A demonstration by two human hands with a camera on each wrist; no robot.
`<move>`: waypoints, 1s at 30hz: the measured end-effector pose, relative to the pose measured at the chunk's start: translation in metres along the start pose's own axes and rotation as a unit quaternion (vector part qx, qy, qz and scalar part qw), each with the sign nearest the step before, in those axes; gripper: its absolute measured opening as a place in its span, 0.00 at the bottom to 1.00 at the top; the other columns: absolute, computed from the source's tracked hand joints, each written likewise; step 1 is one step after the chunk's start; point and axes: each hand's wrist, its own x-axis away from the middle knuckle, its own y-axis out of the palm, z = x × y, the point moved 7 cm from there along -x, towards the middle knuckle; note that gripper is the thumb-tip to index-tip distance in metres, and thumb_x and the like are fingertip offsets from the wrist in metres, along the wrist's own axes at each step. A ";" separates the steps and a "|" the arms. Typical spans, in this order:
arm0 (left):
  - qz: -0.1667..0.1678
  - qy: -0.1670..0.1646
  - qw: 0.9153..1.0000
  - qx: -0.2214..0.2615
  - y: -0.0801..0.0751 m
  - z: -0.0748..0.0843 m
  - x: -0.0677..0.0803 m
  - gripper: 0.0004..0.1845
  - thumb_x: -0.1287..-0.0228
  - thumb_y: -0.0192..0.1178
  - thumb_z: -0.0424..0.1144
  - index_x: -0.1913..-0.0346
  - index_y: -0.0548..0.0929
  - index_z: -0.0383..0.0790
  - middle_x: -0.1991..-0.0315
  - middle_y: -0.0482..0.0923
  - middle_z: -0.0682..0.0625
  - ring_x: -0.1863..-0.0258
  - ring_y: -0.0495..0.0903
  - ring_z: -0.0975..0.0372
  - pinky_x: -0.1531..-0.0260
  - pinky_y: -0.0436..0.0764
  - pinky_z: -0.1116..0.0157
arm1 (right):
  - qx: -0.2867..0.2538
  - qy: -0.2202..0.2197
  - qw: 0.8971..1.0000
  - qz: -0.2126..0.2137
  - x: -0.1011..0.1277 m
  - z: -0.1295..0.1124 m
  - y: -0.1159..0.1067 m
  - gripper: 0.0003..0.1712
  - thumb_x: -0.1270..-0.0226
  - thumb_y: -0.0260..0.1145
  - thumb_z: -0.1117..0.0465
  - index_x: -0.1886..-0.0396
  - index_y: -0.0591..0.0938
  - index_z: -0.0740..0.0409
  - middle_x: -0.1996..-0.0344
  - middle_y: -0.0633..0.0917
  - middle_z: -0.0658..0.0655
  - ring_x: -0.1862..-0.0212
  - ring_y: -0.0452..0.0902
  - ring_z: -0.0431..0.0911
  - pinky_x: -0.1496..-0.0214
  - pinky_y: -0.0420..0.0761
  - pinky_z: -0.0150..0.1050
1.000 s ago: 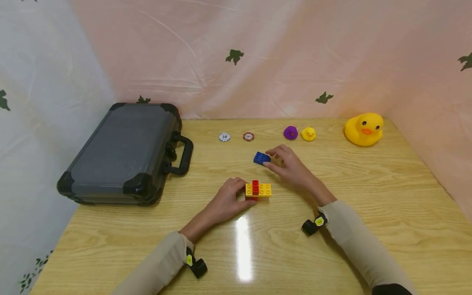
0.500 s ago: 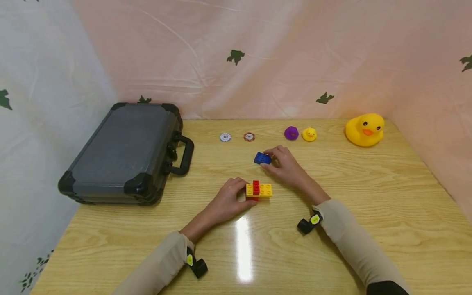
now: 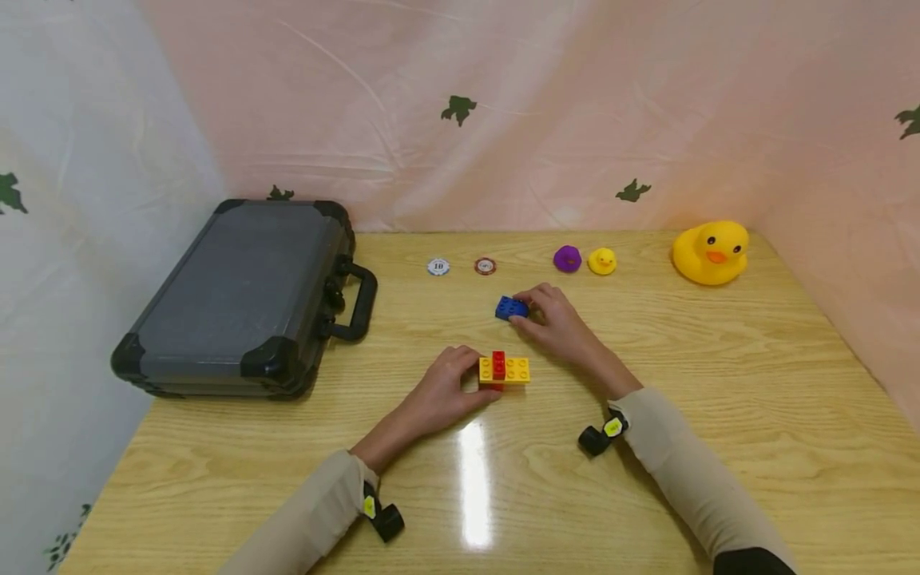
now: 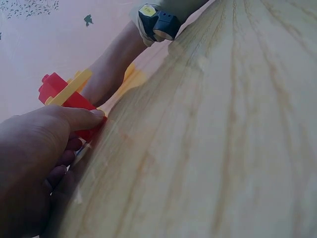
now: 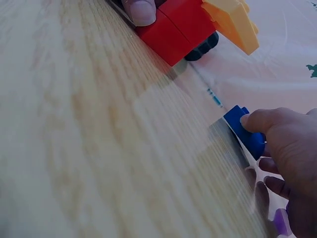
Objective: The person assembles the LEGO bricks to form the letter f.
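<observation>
A small stack of red and yellow bricks (image 3: 504, 370) stands on the wooden table (image 3: 647, 479) near its middle. My left hand (image 3: 446, 391) grips the stack's left end, thumb on the red brick (image 4: 74, 101). Behind it lies a blue brick (image 3: 509, 307), and my right hand (image 3: 557, 319) pinches its right side between thumb and fingers. In the right wrist view the blue brick (image 5: 245, 131) rests on the table under my thumb, with the red and yellow stack (image 5: 198, 22) beyond it.
A closed dark grey case (image 3: 240, 299) with a handle lies at the left. Two poker chips (image 3: 461, 266), a purple toy (image 3: 566, 258), a small yellow duck (image 3: 601, 260) and a large rubber duck (image 3: 710, 251) line the back edge. Cloth walls surround the table.
My right hand has closed a little further on the blue brick and its forearm shifted slightly left. The left hand and the stack have not moved.
</observation>
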 end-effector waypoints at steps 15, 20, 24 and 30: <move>-0.010 -0.005 1.000 0.005 0.000 0.000 0.000 0.19 0.38 0.76 0.44 0.49 0.85 0.39 0.53 0.81 0.50 0.53 0.75 0.58 0.50 0.76 0.58 | -0.017 -0.048 0.998 0.026 0.007 -0.018 -0.015 0.20 0.28 0.70 0.63 0.41 0.81 0.67 0.48 0.80 0.63 0.46 0.73 0.57 0.46 0.75 0.54; -0.011 -0.008 1.000 0.012 -0.001 0.000 0.000 0.20 0.38 0.76 0.43 0.48 0.85 0.38 0.52 0.81 0.50 0.53 0.75 0.58 0.50 0.75 0.57 | -0.013 -0.079 0.996 0.037 0.012 -0.027 -0.020 0.20 0.30 0.72 0.64 0.42 0.82 0.67 0.49 0.80 0.63 0.48 0.74 0.58 0.48 0.75 0.54; -0.011 -0.011 1.000 0.013 0.000 0.000 0.000 0.20 0.38 0.76 0.43 0.48 0.85 0.38 0.52 0.81 0.50 0.53 0.75 0.59 0.51 0.75 0.58 | -0.012 -0.104 0.994 0.042 0.017 -0.034 -0.023 0.20 0.32 0.73 0.66 0.43 0.82 0.67 0.50 0.80 0.63 0.49 0.74 0.58 0.50 0.76 0.54; -0.011 -0.015 1.000 0.012 0.000 -0.001 0.000 0.19 0.38 0.76 0.43 0.49 0.85 0.38 0.53 0.81 0.50 0.54 0.74 0.59 0.52 0.75 0.58 | -0.017 -0.129 0.991 0.044 0.026 -0.042 -0.027 0.20 0.33 0.73 0.67 0.43 0.82 0.66 0.50 0.80 0.62 0.49 0.73 0.56 0.51 0.77 0.56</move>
